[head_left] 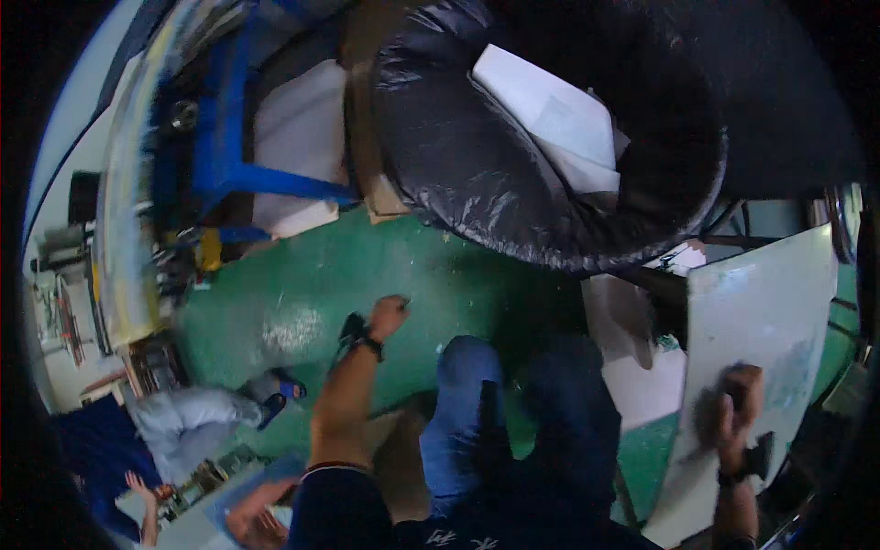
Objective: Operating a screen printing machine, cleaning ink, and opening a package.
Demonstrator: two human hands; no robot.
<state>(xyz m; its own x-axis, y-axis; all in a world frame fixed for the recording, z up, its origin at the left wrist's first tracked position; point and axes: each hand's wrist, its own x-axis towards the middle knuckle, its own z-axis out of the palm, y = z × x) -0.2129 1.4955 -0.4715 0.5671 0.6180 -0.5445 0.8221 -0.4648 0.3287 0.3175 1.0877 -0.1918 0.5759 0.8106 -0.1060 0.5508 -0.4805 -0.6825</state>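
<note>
Overlapping board point(765, 298), right hand point(744, 403), contact unclear

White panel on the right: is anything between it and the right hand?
Nothing visible stands between the right hand and the white panel; the hand appears directly over it, though this view cannot settle whether they touch.

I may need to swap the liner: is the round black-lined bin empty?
The bin is not empty: a white piece lies inside its rim. How full it is, I cannot tell.
</note>
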